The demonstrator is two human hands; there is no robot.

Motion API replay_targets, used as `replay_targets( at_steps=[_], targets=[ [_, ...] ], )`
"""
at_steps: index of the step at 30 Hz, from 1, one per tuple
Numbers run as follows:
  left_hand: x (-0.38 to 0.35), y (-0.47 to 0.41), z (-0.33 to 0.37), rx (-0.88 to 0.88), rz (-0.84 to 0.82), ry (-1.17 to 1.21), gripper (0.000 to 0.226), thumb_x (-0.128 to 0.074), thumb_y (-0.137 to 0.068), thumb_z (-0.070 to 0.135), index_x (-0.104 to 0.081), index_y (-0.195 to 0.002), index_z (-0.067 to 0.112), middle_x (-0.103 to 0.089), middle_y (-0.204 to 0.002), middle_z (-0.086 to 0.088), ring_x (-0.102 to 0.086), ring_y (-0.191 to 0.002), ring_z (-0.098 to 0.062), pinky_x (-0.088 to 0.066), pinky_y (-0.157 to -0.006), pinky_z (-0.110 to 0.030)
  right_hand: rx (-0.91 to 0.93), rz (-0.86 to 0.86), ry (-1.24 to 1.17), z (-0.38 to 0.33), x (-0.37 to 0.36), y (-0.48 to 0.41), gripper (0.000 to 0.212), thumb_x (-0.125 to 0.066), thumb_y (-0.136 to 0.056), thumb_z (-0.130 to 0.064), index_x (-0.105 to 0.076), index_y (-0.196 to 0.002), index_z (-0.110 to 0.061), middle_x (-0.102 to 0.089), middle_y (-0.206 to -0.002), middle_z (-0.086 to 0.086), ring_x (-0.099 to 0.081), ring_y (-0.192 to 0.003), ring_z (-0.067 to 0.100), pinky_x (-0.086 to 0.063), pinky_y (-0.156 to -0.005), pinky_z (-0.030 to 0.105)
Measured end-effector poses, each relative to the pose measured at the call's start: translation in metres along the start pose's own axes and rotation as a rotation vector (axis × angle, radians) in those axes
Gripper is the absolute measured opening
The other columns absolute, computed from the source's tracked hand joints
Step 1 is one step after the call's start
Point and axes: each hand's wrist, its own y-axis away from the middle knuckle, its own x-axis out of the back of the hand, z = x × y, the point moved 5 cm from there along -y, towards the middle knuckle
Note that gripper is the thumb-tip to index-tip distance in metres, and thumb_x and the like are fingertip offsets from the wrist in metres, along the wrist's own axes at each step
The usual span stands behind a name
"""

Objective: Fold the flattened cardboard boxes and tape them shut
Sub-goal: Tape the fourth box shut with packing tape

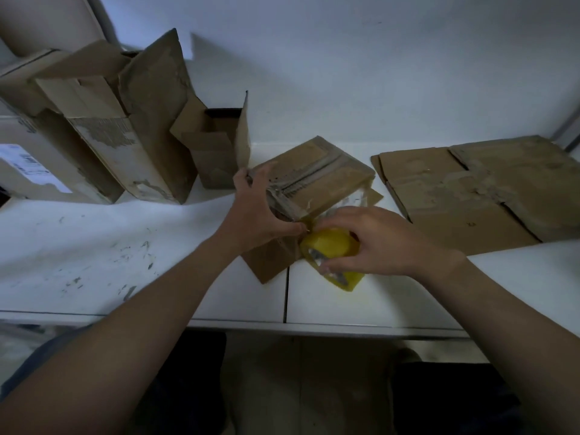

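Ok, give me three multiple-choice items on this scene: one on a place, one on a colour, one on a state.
1. Where does the flattened cardboard lie, seen from the box being taped?
A) on the table to its right
B) on top of it
C) on the floor

2. What colour is the tape dispenser?
A) red
B) yellow
C) black

3. What is the left hand doing?
A) hanging idle
B) gripping the dispenser
C) holding the box

Answers:
1 A, it lies flat on the white table at the right.
2 B, yellow shows under the right hand that grips it.
3 C, its fingers curl over the box's left edge.
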Motion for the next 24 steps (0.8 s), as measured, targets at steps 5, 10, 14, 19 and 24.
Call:
replay_targets(
  at_steps=[5,10,14,19,24],
  targets=[
    [0.011,-0.007,-0.006,-0.052,-0.184,-0.033,0.13,-0.079,-0.039,0.071,-0.024,-0.15,0.032,-0.013,-0.152,-0.006,-0.038,-0.134,-0.029,-0.042,-0.112,-0.038,0.091,0.178,-0.001,-0.01,0.008,-0.007,0.047,-0.061,-0.085,-0.062,-0.074,-0.116,-0.029,-0.062,-0.101,-0.011,-0.057,-0.095,0.01,-0.048,-0.078,0.031],
    [0.02,-0.017,-0.013,-0.121,-0.29,-0.047,0.118,-0.091,-0.055,0.045,-0.02,-0.149,0.03,-0.015,-0.149,-0.003,-0.029,-0.132,-0.018,-0.034,-0.098,-0.006,0.001,0.418,0.109,-0.006,0.015,-0.029,0.042,-0.055,-0.089,-0.057,-0.07,-0.121,-0.035,-0.058,-0.118,-0.005,-0.042,-0.107,0.02,-0.042,-0.087,0.039],
    [0.021,-0.025,-0.016,-0.133,-0.312,-0.046,0.122,-0.092,-0.061,0.042,-0.014,-0.154,0.027,-0.008,-0.158,-0.004,-0.022,-0.144,-0.023,-0.029,-0.109,-0.014,-0.146,0.306,0.148,-0.015,0.003,-0.053,0.059,-0.037,-0.084,-0.078,-0.065,-0.122,-0.043,-0.055,-0.115,-0.012,-0.041,-0.115,0.021,-0.038,-0.097,0.046],
    [0.025,-0.02,-0.008,-0.064,-0.092,-0.13,0.12,-0.084,-0.061,0.062,-0.018,-0.154,0.024,-0.012,-0.154,-0.009,-0.023,-0.143,-0.031,-0.034,-0.116,-0.045,-0.302,0.291,0.179,-0.011,0.006,-0.073,0.064,-0.04,-0.076,-0.089,-0.064,-0.109,-0.04,-0.056,-0.111,-0.012,-0.041,-0.115,0.02,-0.037,-0.095,0.043],
    [0.015,0.028,-0.004,0.432,-0.132,0.154,0.075,-0.076,-0.083,0.047,-0.024,-0.131,0.022,-0.054,-0.122,-0.005,-0.065,-0.091,-0.015,-0.056,-0.067,-0.025,-0.299,0.25,0.171,-0.01,0.004,-0.082,0.055,-0.052,-0.073,-0.087,-0.055,-0.097,-0.037,-0.046,-0.103,-0.012,-0.042,-0.113,0.02,-0.035,-0.095,0.042]
  ],
)
